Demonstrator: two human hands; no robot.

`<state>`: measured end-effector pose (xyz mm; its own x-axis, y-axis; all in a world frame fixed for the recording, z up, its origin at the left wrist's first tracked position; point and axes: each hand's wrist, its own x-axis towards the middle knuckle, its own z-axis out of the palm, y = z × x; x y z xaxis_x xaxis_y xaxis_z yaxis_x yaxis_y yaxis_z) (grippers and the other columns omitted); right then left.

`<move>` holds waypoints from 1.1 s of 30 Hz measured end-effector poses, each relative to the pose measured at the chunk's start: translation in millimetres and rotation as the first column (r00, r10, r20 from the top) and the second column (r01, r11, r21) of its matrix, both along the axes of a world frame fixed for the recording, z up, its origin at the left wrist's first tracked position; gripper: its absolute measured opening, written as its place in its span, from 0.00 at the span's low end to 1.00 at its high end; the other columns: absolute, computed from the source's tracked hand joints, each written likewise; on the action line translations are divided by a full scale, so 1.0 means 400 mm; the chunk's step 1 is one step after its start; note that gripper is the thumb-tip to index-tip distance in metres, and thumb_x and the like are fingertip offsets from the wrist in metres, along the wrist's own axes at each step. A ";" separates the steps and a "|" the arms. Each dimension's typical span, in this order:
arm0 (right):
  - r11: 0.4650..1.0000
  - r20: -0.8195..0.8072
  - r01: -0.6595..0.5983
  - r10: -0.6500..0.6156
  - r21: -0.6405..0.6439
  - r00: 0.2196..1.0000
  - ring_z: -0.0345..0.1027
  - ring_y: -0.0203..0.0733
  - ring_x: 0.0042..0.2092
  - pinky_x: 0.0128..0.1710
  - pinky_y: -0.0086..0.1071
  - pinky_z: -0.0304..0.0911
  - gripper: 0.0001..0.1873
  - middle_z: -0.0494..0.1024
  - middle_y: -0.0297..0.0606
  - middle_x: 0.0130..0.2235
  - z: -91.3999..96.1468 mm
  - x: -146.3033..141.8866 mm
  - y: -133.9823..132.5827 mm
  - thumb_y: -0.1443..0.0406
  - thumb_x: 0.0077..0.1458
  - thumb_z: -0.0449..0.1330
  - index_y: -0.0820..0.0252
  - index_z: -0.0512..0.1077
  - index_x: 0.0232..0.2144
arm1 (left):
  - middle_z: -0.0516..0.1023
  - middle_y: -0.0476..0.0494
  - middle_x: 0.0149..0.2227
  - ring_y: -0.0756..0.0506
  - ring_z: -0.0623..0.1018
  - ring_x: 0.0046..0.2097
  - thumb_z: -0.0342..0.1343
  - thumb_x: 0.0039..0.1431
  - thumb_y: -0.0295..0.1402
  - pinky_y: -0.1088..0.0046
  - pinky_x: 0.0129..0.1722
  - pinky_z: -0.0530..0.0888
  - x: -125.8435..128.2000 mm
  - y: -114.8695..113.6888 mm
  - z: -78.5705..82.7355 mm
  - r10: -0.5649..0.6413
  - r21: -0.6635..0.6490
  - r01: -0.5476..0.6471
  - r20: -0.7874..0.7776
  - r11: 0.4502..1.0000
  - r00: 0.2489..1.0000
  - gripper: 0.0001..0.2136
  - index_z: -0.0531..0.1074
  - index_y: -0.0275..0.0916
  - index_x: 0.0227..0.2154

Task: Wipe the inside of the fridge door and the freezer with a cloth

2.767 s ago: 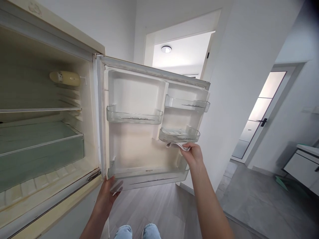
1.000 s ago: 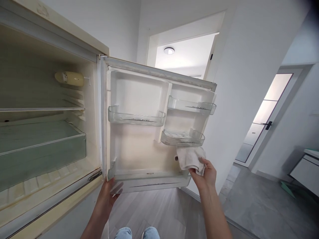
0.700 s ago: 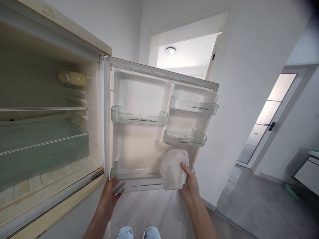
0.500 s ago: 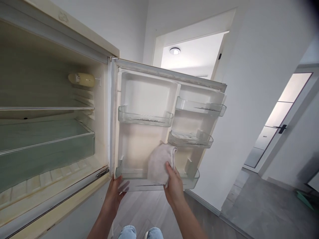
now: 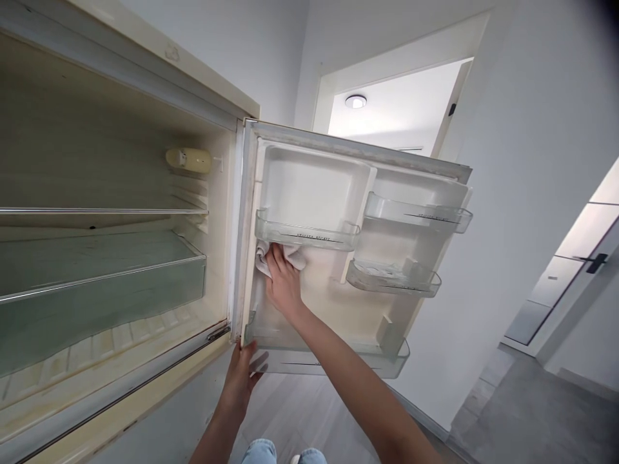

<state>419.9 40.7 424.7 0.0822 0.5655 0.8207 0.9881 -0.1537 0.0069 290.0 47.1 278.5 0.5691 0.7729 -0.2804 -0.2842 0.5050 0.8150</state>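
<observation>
The fridge door stands open, its inner side facing me. My right hand presses a white cloth against the door's inner wall, just under the clear upper left door shelf. My left hand grips the bottom left corner of the door, thumb on the clear bottom door shelf. Two smaller clear shelves sit on the door's right side, one above the other.
The fridge interior at left is bare, with a glass shelf and a drawer cover below. A white wall is close behind the door. An open doorway lies beyond, grey floor to the right.
My right hand carried the cloth from under the lower right door shelf, down and leftward across the door, then up to just under the upper left shelf. My left hand stayed on the door's bottom corner.
</observation>
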 end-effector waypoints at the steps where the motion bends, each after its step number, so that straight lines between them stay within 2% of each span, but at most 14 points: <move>1: 0.999 0.021 0.019 -0.018 -0.029 1.000 0.48 0.46 0.66 0.60 0.41 0.56 0.30 0.51 0.44 0.68 0.002 -0.001 0.004 0.71 0.57 0.47 0.64 0.56 0.62 | 0.69 0.48 0.55 0.46 0.77 0.45 0.58 0.48 0.47 0.69 0.41 0.72 -0.001 -0.001 0.002 -0.003 0.000 0.003 0.003 1.000 1.000 0.26 0.63 0.55 0.52; 3: 0.997 0.052 0.048 -0.045 -0.065 0.998 0.51 0.46 0.65 0.60 0.40 0.55 0.29 0.49 0.41 0.68 -0.001 0.000 0.002 0.70 0.57 0.47 0.63 0.57 0.62 | 0.70 0.48 0.54 0.46 0.76 0.45 0.59 0.48 0.47 0.69 0.41 0.72 -0.004 -0.002 0.005 -0.018 0.012 0.018 0.015 1.000 1.000 0.26 0.63 0.56 0.52; 5: 0.993 0.094 0.059 -0.049 -0.105 0.994 0.49 0.45 0.66 0.61 0.39 0.53 0.29 0.47 0.40 0.69 -0.014 0.005 -0.009 0.70 0.57 0.48 0.62 0.57 0.62 | 0.70 0.49 0.54 0.47 0.77 0.44 0.59 0.48 0.47 0.70 0.40 0.72 -0.006 -0.002 0.007 -0.024 0.018 0.023 0.028 1.000 0.999 0.25 0.64 0.56 0.51; 8: 0.978 0.169 0.044 -0.009 -0.205 0.986 0.45 0.43 0.67 0.63 0.39 0.50 0.31 0.47 0.39 0.69 -0.051 0.023 -0.037 0.69 0.58 0.48 0.62 0.53 0.64 | 0.71 0.47 0.54 0.46 0.77 0.45 0.61 0.46 0.47 0.69 0.40 0.72 -0.007 -0.001 0.006 -0.016 0.007 0.016 0.034 1.000 0.999 0.26 0.65 0.55 0.50; 10: 0.953 0.203 0.021 0.043 -0.301 0.978 0.48 0.42 0.66 0.61 0.39 0.54 0.31 0.48 0.38 0.68 -0.082 0.042 -0.057 0.68 0.59 0.47 0.62 0.51 0.65 | 0.71 0.47 0.54 0.45 0.77 0.45 0.62 0.45 0.47 0.69 0.39 0.72 -0.006 -0.001 0.004 -0.010 -0.003 0.010 0.031 1.000 0.999 0.26 0.66 0.54 0.49; 14: 0.855 0.215 -0.070 0.208 -0.515 0.954 0.55 0.37 0.63 0.55 0.36 0.61 0.32 0.53 0.36 0.67 -0.140 0.087 -0.100 0.69 0.59 0.47 0.61 0.50 0.65 | 0.71 0.47 0.52 0.47 0.78 0.43 0.61 0.47 0.46 0.70 0.39 0.72 -0.005 -0.004 0.003 -0.018 0.014 0.018 0.034 1.000 0.999 0.25 0.65 0.55 0.50; 17: 0.771 0.215 -0.139 0.338 -0.622 0.916 0.57 0.35 0.62 0.57 0.35 0.58 0.30 0.59 0.35 0.65 -0.167 0.119 -0.131 0.70 0.60 0.46 0.59 0.52 0.65 | 0.70 0.48 0.53 0.47 0.77 0.43 0.59 0.48 0.47 0.70 0.39 0.71 -0.005 -0.006 0.007 -0.014 0.019 0.013 0.017 1.000 1.000 0.25 0.64 0.56 0.51; 19: 0.740 0.229 -0.140 0.374 -0.658 0.899 0.59 0.34 0.61 0.57 0.33 0.57 0.29 0.63 0.33 0.63 -0.171 0.133 -0.146 0.70 0.60 0.46 0.56 0.54 0.64 | 0.69 0.47 0.54 0.47 0.77 0.44 0.59 0.48 0.47 0.70 0.40 0.71 -0.005 -0.006 0.011 -0.015 0.022 0.015 0.007 1.000 1.000 0.26 0.64 0.56 0.51; 22: 0.765 0.277 -0.102 0.349 -0.636 0.895 0.58 0.32 0.61 0.55 0.31 0.57 0.30 0.59 0.30 0.64 -0.142 0.136 -0.154 0.72 0.60 0.46 0.54 0.54 0.64 | 0.69 0.47 0.55 0.47 0.77 0.44 0.59 0.48 0.47 0.69 0.40 0.71 -0.004 -0.006 0.015 -0.023 0.024 0.023 0.004 0.999 1.000 0.26 0.62 0.56 0.52; 24: 0.817 0.308 -0.068 0.291 -0.573 0.906 0.54 0.32 0.63 0.54 0.32 0.58 0.31 0.54 0.30 0.66 -0.095 0.126 -0.148 0.72 0.60 0.45 0.55 0.53 0.64 | 0.69 0.48 0.54 0.47 0.77 0.44 0.58 0.49 0.46 0.70 0.40 0.71 -0.003 -0.006 0.016 -0.025 0.020 0.025 0.003 0.999 1.000 0.26 0.62 0.57 0.52; 27: 0.891 0.313 -0.003 0.163 -0.453 0.936 0.50 0.38 0.65 0.52 0.36 0.60 0.32 0.49 0.31 0.68 -0.006 0.107 -0.132 0.70 0.59 0.47 0.55 0.51 0.65 | 0.70 0.48 0.54 0.46 0.76 0.45 0.59 0.48 0.47 0.69 0.40 0.72 -0.004 -0.006 0.016 -0.019 0.019 0.019 0.013 1.000 1.000 0.25 0.63 0.56 0.51; 30: 0.941 0.252 0.075 0.011 -0.330 0.968 0.57 0.47 0.61 0.52 0.40 0.59 0.33 0.55 0.34 0.66 0.062 0.100 -0.121 0.66 0.60 0.49 0.52 0.49 0.66 | 0.69 0.47 0.54 0.46 0.76 0.45 0.60 0.47 0.47 0.69 0.40 0.72 -0.006 -0.004 0.014 -0.014 0.004 0.014 0.015 1.000 1.000 0.26 0.64 0.54 0.50; 33: 0.959 0.190 0.139 -0.092 -0.247 0.977 0.62 0.51 0.55 0.55 0.44 0.54 0.33 0.64 0.37 0.62 0.075 0.107 -0.122 0.63 0.60 0.50 0.50 0.48 0.66 | 0.70 0.47 0.53 0.46 0.77 0.44 0.61 0.47 0.46 0.68 0.40 0.73 -0.006 0.000 0.010 -0.010 0.001 0.010 0.013 1.000 1.000 0.25 0.65 0.53 0.49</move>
